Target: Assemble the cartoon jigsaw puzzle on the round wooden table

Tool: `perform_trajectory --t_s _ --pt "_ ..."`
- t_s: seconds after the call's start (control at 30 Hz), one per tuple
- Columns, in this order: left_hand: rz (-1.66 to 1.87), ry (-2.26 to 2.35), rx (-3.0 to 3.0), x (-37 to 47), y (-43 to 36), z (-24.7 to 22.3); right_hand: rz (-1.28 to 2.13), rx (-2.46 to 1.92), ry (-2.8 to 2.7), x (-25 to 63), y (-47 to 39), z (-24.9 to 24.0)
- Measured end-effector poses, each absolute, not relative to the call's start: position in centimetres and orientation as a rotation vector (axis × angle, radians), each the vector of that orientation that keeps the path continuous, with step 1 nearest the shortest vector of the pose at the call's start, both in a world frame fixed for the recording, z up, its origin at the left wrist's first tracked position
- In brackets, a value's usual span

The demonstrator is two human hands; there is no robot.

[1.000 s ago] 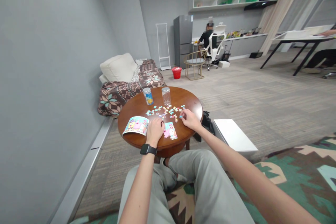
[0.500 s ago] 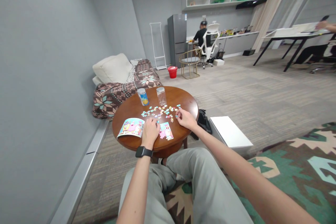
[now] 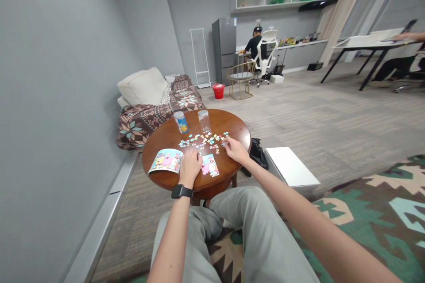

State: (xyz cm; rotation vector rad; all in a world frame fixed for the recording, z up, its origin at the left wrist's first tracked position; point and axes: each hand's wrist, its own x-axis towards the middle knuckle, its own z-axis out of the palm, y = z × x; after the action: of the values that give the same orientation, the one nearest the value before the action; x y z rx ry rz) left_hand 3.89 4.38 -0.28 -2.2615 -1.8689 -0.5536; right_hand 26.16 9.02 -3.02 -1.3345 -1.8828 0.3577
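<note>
My right hand (image 3: pixel 236 150) is at the right side of the round table, its thumb and forefinger closed at a small blue puzzle piece (image 3: pixel 223 143). Curled fingers of my left hand (image 3: pixel 190 164) rest on the wood, hiding whatever may be under them. Just right of that hand lies a joined section of puzzle (image 3: pixel 210 166), pink, white and blue. A picture sheet (image 3: pixel 166 160) with cartoon figures lies to its left, slightly bowed. Loose puzzle pieces (image 3: pixel 202 139) are scattered beyond both hands.
On the brown table (image 3: pixel 229 119) stand a clear jar (image 3: pixel 204 121) and a blue-labelled jar (image 3: pixel 181 123). A white box (image 3: pixel 291 166) sits on the floor at right. A patterned sofa (image 3: pixel 149 119) is beyond. One person (image 3: pixel 254 45) sits far back; another person's arm (image 3: pixel 410 36) shows at right.
My right hand has shifted very slightly right, with its fingertips still at the blue piece. My left hand is almost unmoved. The other person's arm at far right has moved left.
</note>
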Motion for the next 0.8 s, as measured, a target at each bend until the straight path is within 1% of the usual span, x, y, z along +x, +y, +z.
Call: perform_trajectory --t_s 0.13,0.47,0.67,0.8 --pt "-0.563 -1.857 -2.256 3.91 4.44 -0.36 0.314 -1.272 -1.903 26.17 9.09 -3.24" --pt "-0.579 -1.843 -2.251 3.86 4.38 -0.52 0.327 -1.284 -1.887 26.09 8.9 -3.18" --pt "-0.544 -1.849 -2.244 3.93 4.25 -0.45 0.206 -1.321 -1.794 25.93 8.84 -3.26" --pt "-0.549 -1.891 -2.213 3.95 4.05 -0.24 0.205 -1.285 -1.839 25.88 8.8 -3.29"
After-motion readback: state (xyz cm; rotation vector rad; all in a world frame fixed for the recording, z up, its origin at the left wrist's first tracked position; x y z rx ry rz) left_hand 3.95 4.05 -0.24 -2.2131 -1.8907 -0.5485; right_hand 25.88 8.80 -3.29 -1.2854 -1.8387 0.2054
